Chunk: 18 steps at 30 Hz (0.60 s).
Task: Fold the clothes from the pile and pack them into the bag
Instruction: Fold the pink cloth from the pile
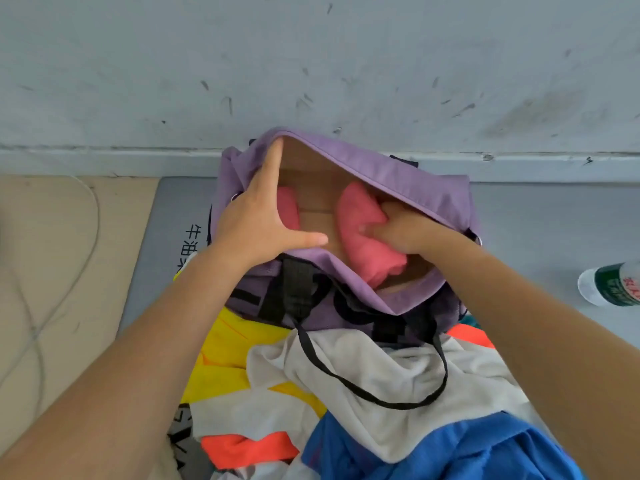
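- Step in hand: packing; the right hand (401,233) is inside the mouth of the purple bag (398,174), its grip curled and pressing into a folded pink garment (363,233), which lies partly in the bag's interior, toward the right side of the opening.
- The left hand (263,223) has its grip spread wide, fingers straight along the far-left rim and thumb along the near rim, propping the mouth open; it pinches nothing.
- A second patch of pink cloth (289,209) shows just beyond the left hand; whether it is the same garment cannot be told.
- The pile (346,393) lies on the floor just in front of the bag, unfolded: white, yellow, orange and blue pieces; the bag's black strap (381,396) trails over it.
- Judgement: task at an early stage; the next move calls for seating the pink garment flat, withdrawing the right hand, then lifting one piece clear of the strap for folding.
- Writing: dark characters on the grey mat (166,237) left of the bag, partly hidden, not legible; a bottle (613,285) at far right carries a green label with red characters, too blurred to read.
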Tool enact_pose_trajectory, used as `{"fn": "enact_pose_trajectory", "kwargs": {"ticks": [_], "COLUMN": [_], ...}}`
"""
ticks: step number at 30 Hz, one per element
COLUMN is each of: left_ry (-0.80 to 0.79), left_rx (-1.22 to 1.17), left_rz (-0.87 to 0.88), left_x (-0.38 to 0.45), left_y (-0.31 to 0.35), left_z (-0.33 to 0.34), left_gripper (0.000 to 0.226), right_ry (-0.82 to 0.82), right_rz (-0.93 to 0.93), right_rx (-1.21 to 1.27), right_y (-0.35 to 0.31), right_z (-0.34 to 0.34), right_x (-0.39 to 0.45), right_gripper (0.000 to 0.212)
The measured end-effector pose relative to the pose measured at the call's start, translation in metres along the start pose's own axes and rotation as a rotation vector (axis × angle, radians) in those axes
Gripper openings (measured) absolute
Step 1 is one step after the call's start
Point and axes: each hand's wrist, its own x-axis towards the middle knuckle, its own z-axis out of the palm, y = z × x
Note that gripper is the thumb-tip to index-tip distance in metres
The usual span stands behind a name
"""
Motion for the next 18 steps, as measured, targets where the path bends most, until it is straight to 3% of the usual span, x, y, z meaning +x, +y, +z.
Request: {"fn": "enact_pose_trajectory", "kwargs": {"ticks": [2, 4, 7, 9, 11, 15, 18], "left_ry": [-0.044, -0.059, -0.094, -0.110, -0.111, -0.121, -0.102], "left_rx": [0.022, 0.010, 0.012, 0.002, -0.011, -0.028, -0.052], "left_rz": [0.010, 0.038, 0.063, 0.087, 0.109, 0.137, 0.134], "left_x": [-0.005, -0.009, -0.013, -0.017, -0.021, -0.027, -0.031], "left_y": [-0.005, -0.010, -0.016, -0.019, -0.021, -0.020, -0.019], "left_z": [0.002, 0.006, 0.006, 0.005, 0.004, 0.002, 0.000], "left_gripper": [0.138, 0.138, 0.141, 0.140, 0.139, 0.140, 0.135], "right_ry": [0.038, 0.015, -0.074, 0.009, 0.091, 0.013, 0.224], "right_rz": [0.033, 0.025, 0.148, 0.201, 0.201, 0.160, 0.124], "right_rx": [0.437, 0.631, 0.557, 0.555, 0.567, 0.766, 0.786], "right_y": [-0.001, -0.002, 0.002, 0.005, 0.005, -0.007, -0.012], "right_z": [-0.001, 0.004, 0.020, 0.031, 0.041, 0.063, 0.070], "right_x": [0.007, 0.014, 0.020, 0.022, 0.025, 0.025, 0.028], "right_gripper": [0.077, 0.079, 0.069, 0.066, 0.070, 0.066, 0.049]}}
